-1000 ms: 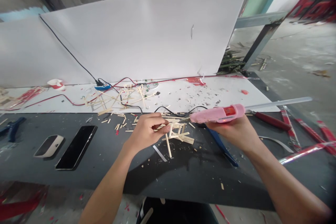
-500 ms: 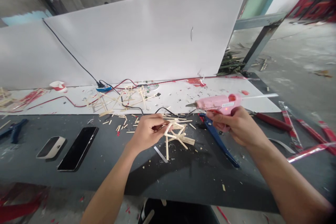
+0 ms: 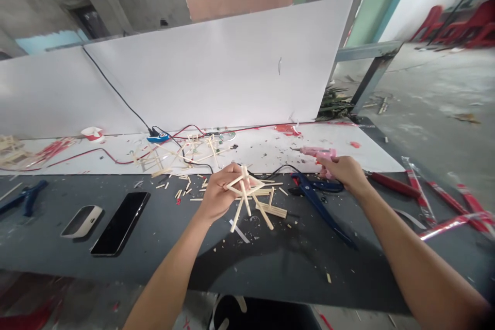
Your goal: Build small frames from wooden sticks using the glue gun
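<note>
Head | left hand (image 3: pixel 219 195) curled, holding stick frame (image 3: pixel 246 197) | right hand (image 3: pixel 347 172) outstretched, gripping glue gun (image 3: pixel 316 152)

Soft shadows darken the tabletop (image 3: pixel 294 270) (right edge blurred).

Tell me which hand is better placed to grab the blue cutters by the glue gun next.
The right hand, probably: it is closer to the blue cutters, though its grip on the pink glue gun would need freeing. The left hand is farther off, holding the stick frame.
</note>
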Motion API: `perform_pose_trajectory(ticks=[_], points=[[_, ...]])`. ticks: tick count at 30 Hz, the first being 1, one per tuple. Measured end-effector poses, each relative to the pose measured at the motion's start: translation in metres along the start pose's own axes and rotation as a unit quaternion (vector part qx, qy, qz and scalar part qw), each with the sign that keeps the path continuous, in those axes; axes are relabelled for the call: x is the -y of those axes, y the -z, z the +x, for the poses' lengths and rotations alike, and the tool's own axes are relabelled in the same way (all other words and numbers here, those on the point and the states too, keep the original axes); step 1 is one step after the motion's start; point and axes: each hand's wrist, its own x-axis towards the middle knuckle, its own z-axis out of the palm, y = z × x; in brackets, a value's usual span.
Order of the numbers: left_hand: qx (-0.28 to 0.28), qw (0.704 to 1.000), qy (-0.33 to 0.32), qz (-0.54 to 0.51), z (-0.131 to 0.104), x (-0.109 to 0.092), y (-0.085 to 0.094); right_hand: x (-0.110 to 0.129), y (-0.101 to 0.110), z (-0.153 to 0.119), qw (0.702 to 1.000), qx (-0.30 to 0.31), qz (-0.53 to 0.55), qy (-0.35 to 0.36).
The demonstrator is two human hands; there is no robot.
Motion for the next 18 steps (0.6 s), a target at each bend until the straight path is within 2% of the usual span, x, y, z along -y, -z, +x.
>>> perform_pose_trajectory(ticks=[2, 4, 6, 7, 8, 10, 12, 14, 15, 16, 18], points=[[-0.005, 1.000, 0.007, -0.026, 0.000, -0.003, -0.003, 0.005, 0.009, -0.003, 0.992, 0.000, -0.129, 0.003], [-0.001, 0.999, 0.012, -0.053, -0.001, -0.006, -0.004, 0.015, 0.019, -0.011, 0.977, -0.044, -0.206, 0.018], [0.013, 0.996, 0.014, -0.086, -0.003, -0.010, -0.006, 0.031, 0.024, -0.027, 0.972, -0.130, -0.181, 0.074], [0.023, 0.994, 0.015, -0.102, -0.004, -0.012, -0.007, 0.041, 0.024, -0.039, 0.969, -0.170, -0.126, 0.125], [0.033, 0.993, 0.018, -0.116, -0.005, -0.014, -0.008, 0.053, 0.023, -0.052, 0.965, -0.181, -0.043, 0.182], [0.048, 0.989, 0.028, -0.137, -0.007, -0.017, -0.010, 0.079, 0.015, -0.080, 0.941, -0.130, 0.109, 0.292], [0.062, 0.986, 0.044, -0.146, -0.009, -0.020, -0.012, 0.105, 0.003, -0.107, 0.904, -0.042, 0.167, 0.392], [0.079, 0.984, 0.060, -0.146, -0.011, -0.021, -0.013, 0.126, -0.008, -0.126, 0.861, 0.041, 0.177, 0.474], [0.086, 0.983, 0.065, -0.146, -0.012, -0.021, -0.013, 0.134, -0.014, -0.131, 0.846, 0.064, 0.181, 0.498], [0.092, 0.982, 0.069, -0.149, -0.012, -0.022, -0.013, 0.140, -0.018, -0.134, 0.834, 0.076, 0.176, 0.517], [0.098, 0.980, 0.075, -0.155, -0.012, -0.023, -0.013, 0.147, -0.026, -0.134, 0.829, 0.071, 0.149, 0.534]])
